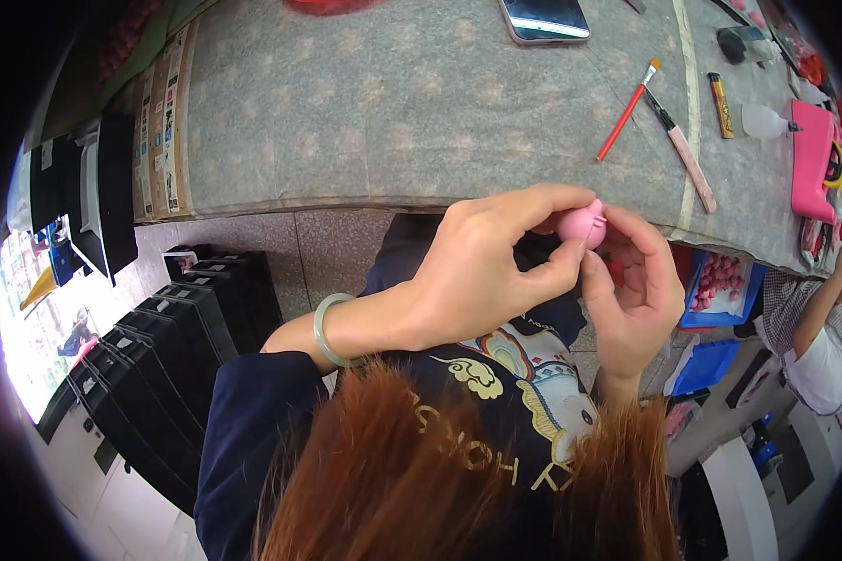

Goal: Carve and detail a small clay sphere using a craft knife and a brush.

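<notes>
Just past the near edge of the worktable, a small round pink plastic piece (582,227) is held up between both hands. It has a little knob on top and a raised line across its side. My left hand (496,257), with a pale green bangle on the wrist, pinches it between thumb and index finger. From the other side, my right hand (638,285) closes on it with the index fingertip at its top and the thumb below. The curled fingers of the right hand partly hide what lies behind them.
On the grey cloth-covered table (346,122) lie a red-handled brush (622,122), a craft knife (690,166), a yellow tube (720,105), a squeeze bottle (765,121) and a phone (546,19). A pink tape dispenser (812,159), a blue bin (753,297) of pink pieces and another person's arm (825,294) are at right. Black cases (150,374) stand left.
</notes>
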The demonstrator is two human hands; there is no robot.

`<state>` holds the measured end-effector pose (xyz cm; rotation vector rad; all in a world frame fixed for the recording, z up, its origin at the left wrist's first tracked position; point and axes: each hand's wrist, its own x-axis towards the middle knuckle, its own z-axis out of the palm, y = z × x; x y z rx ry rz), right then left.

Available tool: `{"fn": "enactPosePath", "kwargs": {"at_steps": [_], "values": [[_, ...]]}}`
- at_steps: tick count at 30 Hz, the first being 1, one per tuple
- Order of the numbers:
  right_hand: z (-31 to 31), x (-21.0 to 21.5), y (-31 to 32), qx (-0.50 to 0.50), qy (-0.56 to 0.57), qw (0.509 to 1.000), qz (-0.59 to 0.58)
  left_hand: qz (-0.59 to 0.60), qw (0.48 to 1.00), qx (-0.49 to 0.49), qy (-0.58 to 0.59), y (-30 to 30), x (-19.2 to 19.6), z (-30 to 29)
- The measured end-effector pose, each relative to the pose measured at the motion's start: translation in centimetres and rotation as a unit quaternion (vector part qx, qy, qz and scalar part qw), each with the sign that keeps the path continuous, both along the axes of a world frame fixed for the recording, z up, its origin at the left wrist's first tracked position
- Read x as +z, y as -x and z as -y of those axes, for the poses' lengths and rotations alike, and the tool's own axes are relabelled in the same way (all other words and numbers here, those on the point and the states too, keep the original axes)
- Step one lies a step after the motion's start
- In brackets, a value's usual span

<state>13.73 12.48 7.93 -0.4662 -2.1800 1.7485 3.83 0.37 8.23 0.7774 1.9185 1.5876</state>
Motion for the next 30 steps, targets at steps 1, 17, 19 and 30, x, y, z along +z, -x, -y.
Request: {"fn": "enactPosePath", "kwargs": {"at_steps": [1,17,19,30], "values": [[0.3,0.0,0.0,-0.011,-0.027,1.0,0.006,-0.013,1.0,0.006,-0.004,0.0,-0.1,0.0],[0.0,1.0,0.0,-0.008,-0.017,1.0,0.005,0.048,0.999,-0.004,-0.015,0.3,0.5,0.1],[0.0,0.9,0.0,-0.019,-0.017,1.0,0.011,0.06,0.998,-0.021,-0.007,0.5,0.7,0.0],[-1.0,-1.0,1.3,-0.052,-0.192,0.98,0.02,0.209,0.978,0.014,-0.011,0.5,-1.8,-0.5]]}}
